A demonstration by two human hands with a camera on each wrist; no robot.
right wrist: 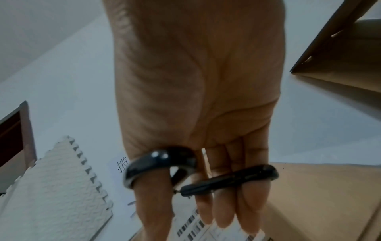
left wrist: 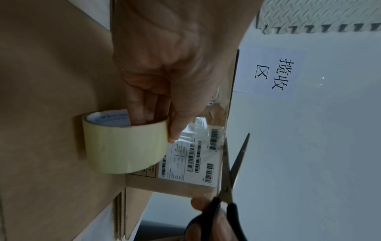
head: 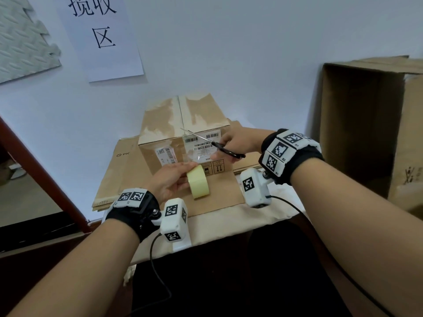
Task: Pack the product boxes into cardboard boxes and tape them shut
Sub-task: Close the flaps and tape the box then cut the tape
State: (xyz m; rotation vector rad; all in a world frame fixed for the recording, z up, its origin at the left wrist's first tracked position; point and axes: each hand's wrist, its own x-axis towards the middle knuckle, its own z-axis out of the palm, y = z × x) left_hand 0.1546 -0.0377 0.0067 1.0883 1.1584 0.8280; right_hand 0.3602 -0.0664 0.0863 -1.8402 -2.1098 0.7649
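Note:
A closed brown cardboard box (head: 183,124) with barcode labels stands on flattened cardboard (head: 219,191). My left hand (head: 170,183) grips a pale yellow tape roll (head: 198,182), fingers inside its core (left wrist: 142,114), at the box's front foot. A clear strip of tape (left wrist: 198,128) runs from the roll up the box front. My right hand (head: 238,140) holds black-handled scissors (head: 226,149), thumb and fingers through the loops (right wrist: 163,163). The blades (left wrist: 233,163) stand apart at the box's upper front edge, by the tape strip.
A large open cardboard carton (head: 370,124) stands on its side at the right. The flattened cardboard lies on a cloth-covered table (head: 229,223) against a white wall with a paper sign (head: 100,35). A grey foam mat (head: 25,40) hangs at upper left.

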